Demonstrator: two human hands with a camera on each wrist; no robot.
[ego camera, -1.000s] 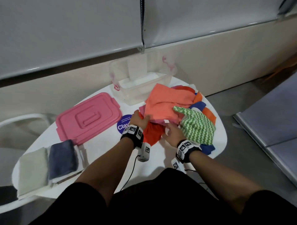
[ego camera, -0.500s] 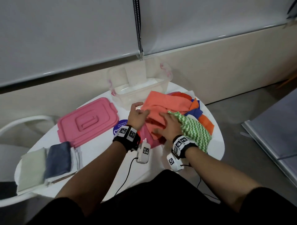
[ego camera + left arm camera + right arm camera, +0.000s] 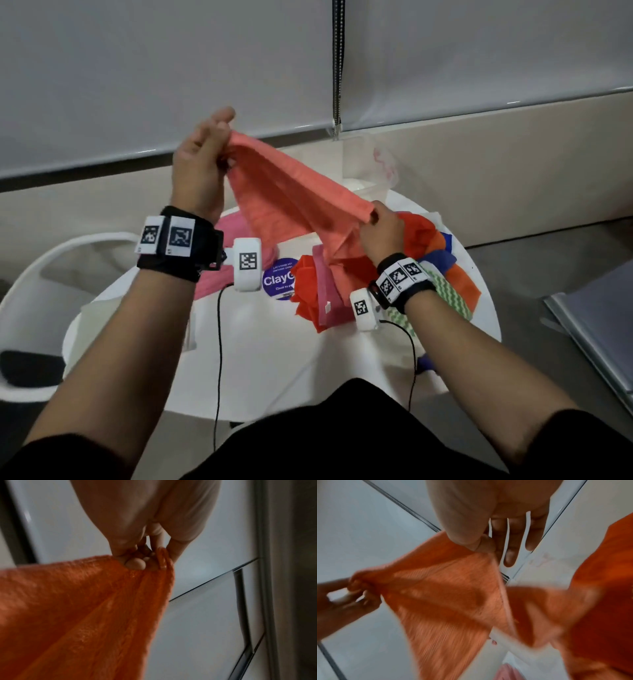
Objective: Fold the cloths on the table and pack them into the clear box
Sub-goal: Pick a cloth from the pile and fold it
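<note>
1. Left hand (image 3: 198, 171): I have it raised at about 10 o'clock from table centre, well above the table (image 3: 274, 370). Thumb and fingertips (image 3: 135, 564) are pinched on one corner of the coral cloth (image 3: 291, 198); the left wrist view shows the hem bunched in the pinch. Back of the hand faces me, fingers pointing up and away.

2. Coral cloth: it hangs in the air between my two hands. Its held edge, the long axis, slopes down from the left hand at 10 o'clock to the right hand near 1 o'clock. The remainder drapes below that edge, and its lower end appears to touch the cloth pile (image 3: 322, 287) at table centre.

3. Right hand (image 3: 380, 233): lower and closer to the table than the left. Thumb and forefinger are pinched on the cloth's other top corner; the right wrist view shows the remaining fingers (image 3: 510, 555) extended and free. This hand is the nearer one to the box.

4. Clear box (image 3: 366, 164): at 12 o'clock on the far table edge, partly hidden behind the cloth, its top open.

5. Judgement: the edge is not level. The coming move calls for evening out both corners so the cloth hangs square, then laying it flat for the first fold.
</note>
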